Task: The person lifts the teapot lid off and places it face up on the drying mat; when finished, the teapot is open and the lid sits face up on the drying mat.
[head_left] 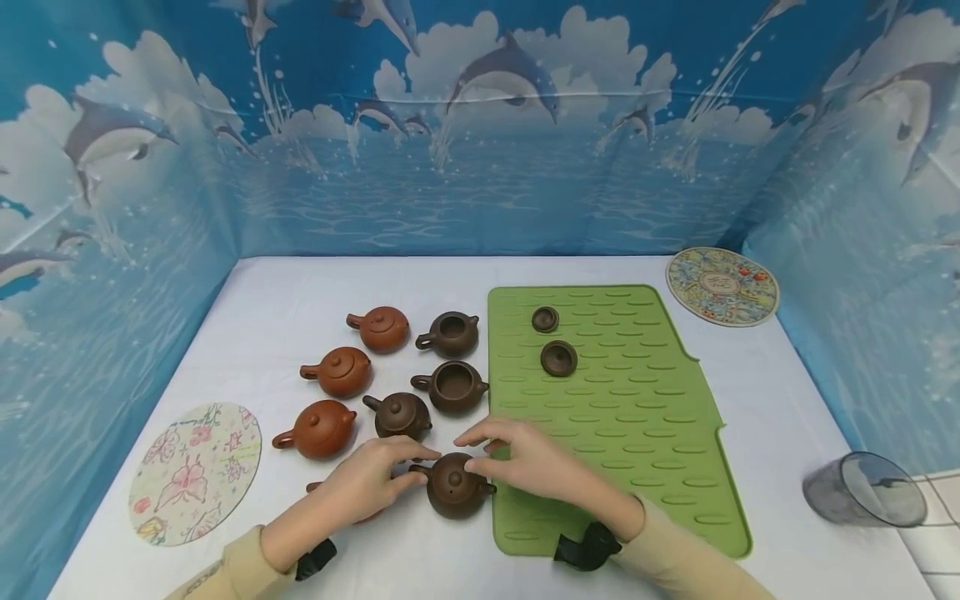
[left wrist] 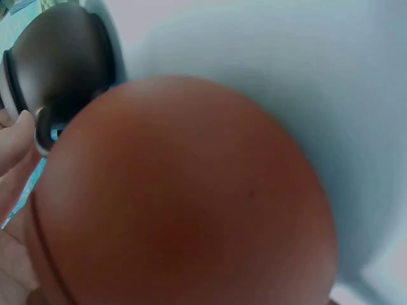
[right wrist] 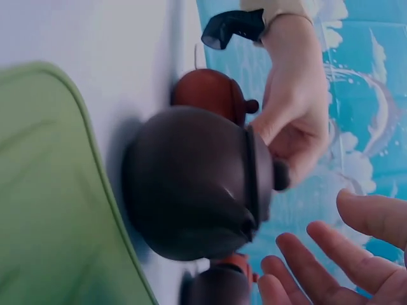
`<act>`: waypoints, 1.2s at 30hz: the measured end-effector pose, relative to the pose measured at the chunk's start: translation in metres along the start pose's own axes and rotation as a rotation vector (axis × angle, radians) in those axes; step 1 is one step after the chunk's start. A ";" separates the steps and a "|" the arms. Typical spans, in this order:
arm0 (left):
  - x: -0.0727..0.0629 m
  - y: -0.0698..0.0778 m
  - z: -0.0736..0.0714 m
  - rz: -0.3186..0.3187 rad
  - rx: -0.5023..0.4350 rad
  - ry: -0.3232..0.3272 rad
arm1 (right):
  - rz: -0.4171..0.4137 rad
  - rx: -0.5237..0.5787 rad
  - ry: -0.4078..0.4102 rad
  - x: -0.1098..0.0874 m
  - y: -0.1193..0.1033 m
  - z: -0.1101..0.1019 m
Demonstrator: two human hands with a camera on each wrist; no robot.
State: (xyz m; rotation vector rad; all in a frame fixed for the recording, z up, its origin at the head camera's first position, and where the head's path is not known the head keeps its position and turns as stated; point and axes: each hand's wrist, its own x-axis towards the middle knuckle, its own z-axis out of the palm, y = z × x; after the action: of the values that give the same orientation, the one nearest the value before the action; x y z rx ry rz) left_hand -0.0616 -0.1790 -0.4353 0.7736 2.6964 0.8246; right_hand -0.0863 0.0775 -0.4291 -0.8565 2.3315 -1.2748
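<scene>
A dark brown teapot (head_left: pixel 456 492) with its lid on stands close to the green mat's left edge. My left hand (head_left: pixel 367 485) is at its handle, thumb and index finger on either side; in the left wrist view the thumb tip lies right at the handle (left wrist: pixel 46 130). My right hand (head_left: pixel 532 462) hovers over the spout side, its fingers spread in the right wrist view with nothing between them. Beneath my left forearm a reddish-brown teapot (left wrist: pixel 184 190) is mostly hidden in the head view. Just behind stands another lidded dark teapot (head_left: pixel 401 415).
Two lidless dark teapots (head_left: pixel 454 387) and three reddish-brown teapots (head_left: pixel 322 429) stand farther back. Two dark lids (head_left: pixel 558 358) lie on the green mat (head_left: pixel 637 433). A butterfly-patterned round mat (head_left: pixel 195 475), a floral disc (head_left: pixel 722 286) and a grey cup (head_left: pixel 862 489) are near the sides.
</scene>
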 end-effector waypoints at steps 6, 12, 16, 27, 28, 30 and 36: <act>0.001 0.000 0.002 -0.002 -0.013 -0.004 | -0.078 -0.066 -0.013 0.002 -0.002 0.013; 0.004 0.000 0.003 0.012 -0.015 -0.003 | -0.095 -0.108 -0.004 0.003 -0.004 0.020; 0.008 -0.001 0.002 0.048 -0.008 0.001 | -0.098 -0.140 -0.006 0.003 -0.006 0.021; 0.011 -0.002 0.000 0.055 -0.038 -0.016 | -0.164 -0.204 -0.008 0.004 -0.003 0.021; 0.011 -0.002 0.001 0.057 -0.041 -0.017 | -0.171 -0.203 -0.008 0.004 -0.002 0.021; 0.011 -0.003 0.001 0.060 -0.046 -0.018 | -0.166 -0.185 -0.008 0.004 -0.001 0.020; 0.012 -0.003 0.001 0.066 -0.042 -0.010 | -0.102 0.028 0.019 0.003 0.005 0.015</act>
State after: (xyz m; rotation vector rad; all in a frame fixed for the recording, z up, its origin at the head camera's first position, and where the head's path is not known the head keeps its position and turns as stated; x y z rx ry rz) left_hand -0.0725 -0.1741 -0.4386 0.8590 2.6486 0.8872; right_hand -0.0821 0.0687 -0.4415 -0.9697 2.3057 -1.3588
